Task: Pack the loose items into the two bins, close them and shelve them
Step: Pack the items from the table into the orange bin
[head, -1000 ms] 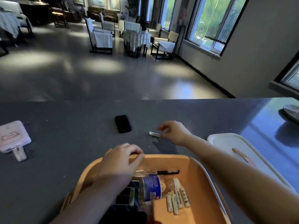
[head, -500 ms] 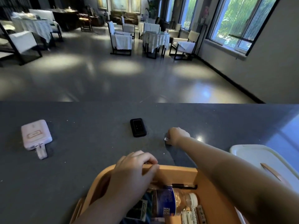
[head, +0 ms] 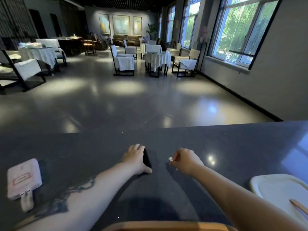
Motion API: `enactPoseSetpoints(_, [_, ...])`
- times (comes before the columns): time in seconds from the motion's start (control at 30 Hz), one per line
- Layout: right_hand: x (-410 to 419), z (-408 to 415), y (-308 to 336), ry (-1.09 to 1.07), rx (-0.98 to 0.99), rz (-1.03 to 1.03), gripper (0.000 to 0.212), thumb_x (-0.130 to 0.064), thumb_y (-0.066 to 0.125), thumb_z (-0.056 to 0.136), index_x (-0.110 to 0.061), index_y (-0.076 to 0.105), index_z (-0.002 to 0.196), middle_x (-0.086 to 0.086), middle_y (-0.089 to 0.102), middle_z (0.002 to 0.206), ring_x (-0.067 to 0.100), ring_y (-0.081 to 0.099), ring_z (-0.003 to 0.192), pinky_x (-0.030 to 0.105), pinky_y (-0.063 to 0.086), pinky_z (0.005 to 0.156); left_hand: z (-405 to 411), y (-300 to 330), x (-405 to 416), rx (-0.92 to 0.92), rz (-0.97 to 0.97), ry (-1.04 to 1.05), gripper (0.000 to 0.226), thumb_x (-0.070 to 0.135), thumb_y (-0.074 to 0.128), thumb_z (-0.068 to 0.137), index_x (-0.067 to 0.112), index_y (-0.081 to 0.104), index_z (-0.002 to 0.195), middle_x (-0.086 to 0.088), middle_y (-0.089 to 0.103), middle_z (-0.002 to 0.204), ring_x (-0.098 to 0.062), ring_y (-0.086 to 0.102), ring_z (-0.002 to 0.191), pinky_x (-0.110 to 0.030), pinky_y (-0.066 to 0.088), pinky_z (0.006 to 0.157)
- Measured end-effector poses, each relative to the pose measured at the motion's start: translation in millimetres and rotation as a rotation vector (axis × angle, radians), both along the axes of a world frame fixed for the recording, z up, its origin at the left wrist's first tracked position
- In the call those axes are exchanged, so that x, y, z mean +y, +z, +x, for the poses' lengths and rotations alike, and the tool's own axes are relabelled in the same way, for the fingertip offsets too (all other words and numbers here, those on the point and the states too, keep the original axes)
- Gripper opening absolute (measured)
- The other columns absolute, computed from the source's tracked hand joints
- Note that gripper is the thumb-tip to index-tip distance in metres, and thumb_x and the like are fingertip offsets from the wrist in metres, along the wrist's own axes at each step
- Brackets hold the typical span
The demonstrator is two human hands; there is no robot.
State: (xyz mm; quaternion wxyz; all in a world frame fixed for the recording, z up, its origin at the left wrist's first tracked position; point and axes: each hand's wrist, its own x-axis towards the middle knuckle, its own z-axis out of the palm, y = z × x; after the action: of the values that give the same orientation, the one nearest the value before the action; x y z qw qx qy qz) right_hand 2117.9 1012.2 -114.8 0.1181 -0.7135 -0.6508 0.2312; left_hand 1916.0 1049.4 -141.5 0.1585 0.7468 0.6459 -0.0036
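Note:
My left hand (head: 135, 158) grips a small black device (head: 147, 158) on the dark countertop (head: 233, 144), fingers over its far side and thumb at its near end. My right hand (head: 186, 160) is curled around a small white battery (head: 171, 159), whose end sticks out to the left. Only the far rim of the orange bin (head: 166, 226) shows at the bottom edge. The bin's white lid (head: 276, 189) lies at the right, with an orange clip on it.
A pink power bank (head: 23, 178) with a short attached cable lies at the left of the countertop. Beyond the counter's far edge is an open floor with chairs and covered tables.
My left hand left the bin's rim and reached forward onto the black device. My right hand lifted slightly with the battery in it. The view tilted up, so the bin's contents dropped out of sight.

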Motion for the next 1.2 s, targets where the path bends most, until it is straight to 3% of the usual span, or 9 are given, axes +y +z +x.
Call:
enactPoseSetpoints(0.07, [3.3,1.3,-2.1,0.002,0.007,0.0,0.028,-0.032,0.064,0.085,-0.005,0.066,0.088,0.009,0.071,0.086,0.026,0.067,0.084,0.041,0.057,0.075,-5.5,-10.9,11.0,0.054,-0.065,-0.003,0.121,0.065,0.075,0.055,0.02,0.014,0.149,-0.002,0.008,0.158,-0.025,0.005,0.145,-0.042,0.02,0.116])
enactPoseSetpoints(0.2, [5.7,6.9,-7.1,0.0,0.014,0.001,0.021,-0.031,0.066,0.084,-0.01,0.066,0.086,0.004,0.071,0.087,0.022,0.066,0.084,0.04,0.057,0.077,-12.1,-12.9,19.7,-0.004,-0.097,-0.021,0.118,0.072,0.073,0.036,0.021,0.036,0.136,-0.002,0.041,0.141,-0.025,0.037,0.131,-0.04,0.037,0.105])
enactPoseSetpoints(0.3, [-0.7,9.0,-3.0,-0.006,0.032,0.013,0.02,-0.03,0.068,0.084,-0.01,0.066,0.085,0.004,0.071,0.086,0.021,0.066,0.083,0.037,0.056,0.076,-14.7,-7.2,11.0,-0.034,-0.063,0.001,0.114,0.069,0.075,0.032,0.022,0.042,0.13,-0.001,0.045,0.131,-0.023,0.041,0.124,-0.038,0.041,0.101])
enactPoseSetpoints(0.53, [-64.8,21.4,34.8,-0.034,0.172,0.177,0.017,-0.032,0.071,0.082,-0.017,0.064,0.078,-0.005,0.07,0.07,0.009,0.063,0.072,0.022,0.046,0.063,-9.8,59.6,-50.1,-0.333,0.203,-0.023,0.109,0.069,0.075,0.03,0.027,0.045,0.127,0.003,0.047,0.118,-0.021,0.044,0.114,-0.031,0.04,0.089])
enactPoseSetpoints(0.73, [-167.5,32.9,77.8,-0.052,0.348,0.259,0.011,-0.03,0.076,0.079,-0.024,0.066,0.077,-0.005,0.07,0.069,0.006,0.066,0.064,0.032,0.057,0.068,-15.6,108.8,-141.3,-0.514,0.359,0.002,0.111,0.062,0.083,0.034,0.024,0.044,0.131,0.005,0.047,0.121,-0.022,0.044,0.117,-0.039,0.04,0.095])
enactPoseSetpoints(0.87, [-232.4,34.9,75.7,-0.079,0.19,0.159,0.015,-0.037,0.077,0.075,-0.027,0.065,0.075,-0.004,0.069,0.07,0.006,0.064,0.061,0.032,0.058,0.063,-20.0,104.7,-208.3,-0.573,0.355,-0.034,0.108,0.058,0.084,0.037,0.032,0.039,0.132,0.016,0.038,0.118,-0.014,0.037,0.12,-0.034,0.036,0.095])
enactPoseSetpoints(1.0, [-266.2,26.0,62.8,-0.066,-0.176,0.004,0.019,-0.041,0.073,0.076,-0.034,0.055,0.075,-0.011,0.061,0.071,-0.002,0.057,0.053,0.011,0.042,0.047,-25.2,99.3,-248.5,-0.613,0.348,-0.07,0.107,0.057,0.084,0.038,0.035,0.038,0.132,0.021,0.036,0.118,-0.006,0.033,0.117,-0.029,0.032,0.092])
enactPoseSetpoints(1.1, [-269.0,11.2,47.5,-0.054,-0.365,0.003,0.01,-0.025,0.062,0.087,-0.027,0.053,0.091,-0.009,0.056,0.075,0.003,0.055,0.063,0.016,0.045,0.057,-27.9,95.5,-267.0,-0.631,0.322,-0.085,0.108,0.059,0.082,0.036,0.037,0.037,0.132,0.024,0.035,0.118,-0.002,0.031,0.116,-0.027,0.031,0.091])
enactPoseSetpoints(1.2, [-262.7,-0.9,29.2,-0.051,-0.436,0.005,0.017,-0.017,0.058,0.092,-0.015,0.054,0.108,-0.006,0.057,0.076,0.006,0.056,0.065,0.022,0.048,0.064,-30.1,92.6,-281.5,-0.651,0.305,-0.1,0.109,0.069,0.072,0.032,0.04,0.036,0.131,0.026,0.035,0.118,0.002,0.03,0.115,-0.029,0.033,0.093])
